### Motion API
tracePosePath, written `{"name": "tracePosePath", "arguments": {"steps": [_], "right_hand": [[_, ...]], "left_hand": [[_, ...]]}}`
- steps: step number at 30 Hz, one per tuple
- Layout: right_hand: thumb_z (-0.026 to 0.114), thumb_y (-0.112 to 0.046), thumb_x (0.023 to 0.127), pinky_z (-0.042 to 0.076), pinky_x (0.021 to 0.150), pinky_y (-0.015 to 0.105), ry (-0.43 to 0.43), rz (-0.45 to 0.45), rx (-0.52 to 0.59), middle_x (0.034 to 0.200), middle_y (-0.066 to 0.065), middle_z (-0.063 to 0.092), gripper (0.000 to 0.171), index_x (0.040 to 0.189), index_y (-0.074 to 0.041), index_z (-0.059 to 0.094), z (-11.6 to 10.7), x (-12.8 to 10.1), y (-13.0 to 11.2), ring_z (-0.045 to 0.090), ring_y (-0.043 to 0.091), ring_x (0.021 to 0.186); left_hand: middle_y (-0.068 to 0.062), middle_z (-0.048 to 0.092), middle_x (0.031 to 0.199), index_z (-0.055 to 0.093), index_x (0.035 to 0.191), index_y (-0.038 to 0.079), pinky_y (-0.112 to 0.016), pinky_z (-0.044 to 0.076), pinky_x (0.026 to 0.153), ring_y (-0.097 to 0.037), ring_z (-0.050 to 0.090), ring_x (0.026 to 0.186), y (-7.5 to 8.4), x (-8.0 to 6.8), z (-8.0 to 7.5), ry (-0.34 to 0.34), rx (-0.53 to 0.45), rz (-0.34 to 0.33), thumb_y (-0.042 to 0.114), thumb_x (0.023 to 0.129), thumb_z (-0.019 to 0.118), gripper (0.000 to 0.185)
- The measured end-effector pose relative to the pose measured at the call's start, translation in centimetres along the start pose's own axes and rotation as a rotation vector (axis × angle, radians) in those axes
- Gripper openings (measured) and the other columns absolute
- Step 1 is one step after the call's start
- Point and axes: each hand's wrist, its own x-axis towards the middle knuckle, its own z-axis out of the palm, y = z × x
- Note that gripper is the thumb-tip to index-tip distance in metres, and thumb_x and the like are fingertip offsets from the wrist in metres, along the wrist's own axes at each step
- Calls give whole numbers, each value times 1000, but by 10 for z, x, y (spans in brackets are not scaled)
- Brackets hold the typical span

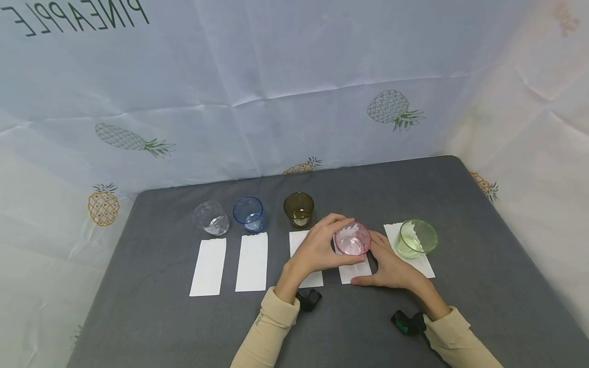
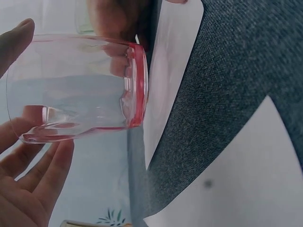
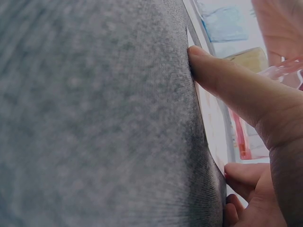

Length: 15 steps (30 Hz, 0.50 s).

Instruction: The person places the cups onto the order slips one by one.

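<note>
Two of five cups sit on their paper strips: the pink cup [image 1: 352,238], on the fourth strip [image 1: 354,270], and the green cup [image 1: 416,238]. Clear [image 1: 210,218], blue [image 1: 249,214] and brown [image 1: 299,209] cups stand behind theirs. The left hand [image 1: 317,249] curls round the pink cup; the right hand [image 1: 391,266] rests by it, thumb pressing the strip, its grip hidden.
</note>
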Motion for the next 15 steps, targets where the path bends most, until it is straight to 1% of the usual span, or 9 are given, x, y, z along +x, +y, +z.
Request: {"name": "tracePosePath", "arguments": {"steps": [15], "right_hand": [[78, -60, 60, 25, 102, 52, 2, -1, -9, 144, 4, 27, 110, 145, -13, 26, 0, 0, 0, 18, 28, 132]], "left_hand": [[3, 54, 117, 56, 127, 11, -22, 43, 90, -11, 52, 107, -1, -1, 2, -8, 2, -16, 50, 66, 78, 75]]}}
